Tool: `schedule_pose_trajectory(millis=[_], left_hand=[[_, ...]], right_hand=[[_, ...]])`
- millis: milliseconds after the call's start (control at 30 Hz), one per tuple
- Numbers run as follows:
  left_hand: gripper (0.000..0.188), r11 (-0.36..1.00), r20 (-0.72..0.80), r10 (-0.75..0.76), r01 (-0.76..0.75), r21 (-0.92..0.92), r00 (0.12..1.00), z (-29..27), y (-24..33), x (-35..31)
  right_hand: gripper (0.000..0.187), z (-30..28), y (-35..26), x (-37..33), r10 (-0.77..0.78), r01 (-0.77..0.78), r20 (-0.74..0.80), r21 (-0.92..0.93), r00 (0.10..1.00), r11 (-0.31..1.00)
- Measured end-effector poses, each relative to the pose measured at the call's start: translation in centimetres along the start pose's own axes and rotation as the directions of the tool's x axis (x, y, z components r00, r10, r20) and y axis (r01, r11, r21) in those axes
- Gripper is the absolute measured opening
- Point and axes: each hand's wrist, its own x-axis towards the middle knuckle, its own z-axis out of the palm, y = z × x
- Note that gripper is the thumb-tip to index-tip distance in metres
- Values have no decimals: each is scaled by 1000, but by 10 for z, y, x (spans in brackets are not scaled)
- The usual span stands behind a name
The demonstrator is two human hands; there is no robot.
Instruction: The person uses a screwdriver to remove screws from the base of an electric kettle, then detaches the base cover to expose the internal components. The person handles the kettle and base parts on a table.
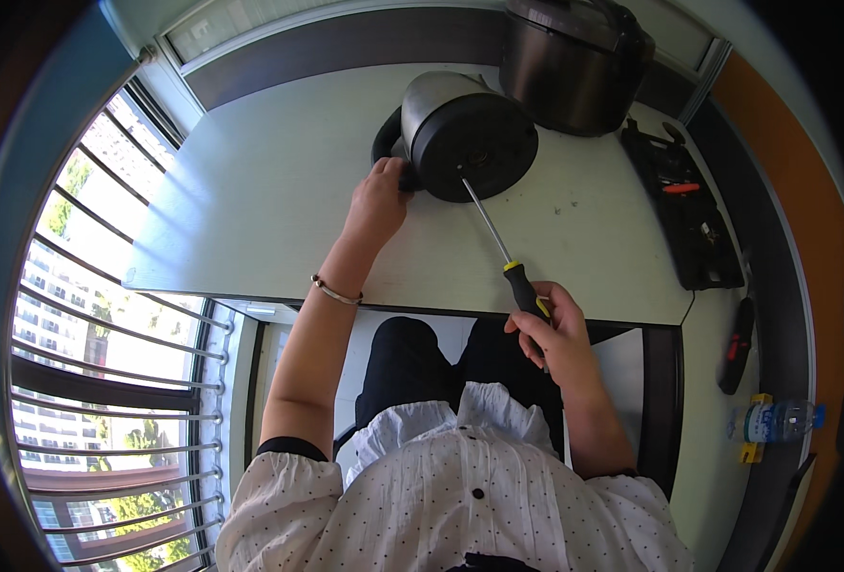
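An electric kettle (474, 145) lies on its side on the white table, its round black base turned toward me. Its body is silver metal, and the black handle (387, 135) points left. My left hand (381, 197) is closed around the lower end of that handle. In my right hand (557, 334) is a screwdriver (495, 236) with a black and yellow grip and a long steel shaft. The shaft slants up and to the left, and its tip meets the lower part of the kettle's base. Whether the tip sits in a screw is too small to tell.
Behind the kettle stands a dark rice cooker (575, 71). An open black tool case (684, 205) with a red-handled tool lies to the right. Farther right are a black and red tool (737, 345) and a plastic bottle (775, 420). A barred window (117, 353) borders the left side.
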Motion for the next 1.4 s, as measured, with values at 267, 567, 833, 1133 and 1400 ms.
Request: schedule_pose_trajectory(millis=[267, 567, 833, 1133, 1400], left_hand=[[33, 1000, -10, 12, -12, 18, 1000, 4, -3, -1], [57, 1000, 21, -14, 14, -7, 1000, -5, 10, -6], [59, 997, -50, -70, 71, 34, 996, -2, 15, -3], [55, 997, -56, -64, 67, 36, 996, -1, 16, -3], [54, 998, -62, -48, 50, 27, 997, -1, 17, -3]], right_hand=[[47, 0, 19, 5, -219, 189, -88, -269, 972, 944], [47, 4, 20, 8, -202, 179, -78, -237, 976, 955], [46, 7, 21, 10, -250, 221, -85, -257, 965, 941], [47, 7, 19, 9, -230, 205, -74, -259, 970, 944], [48, 8, 20, 10, -228, 204, -73, -247, 971, 947]])
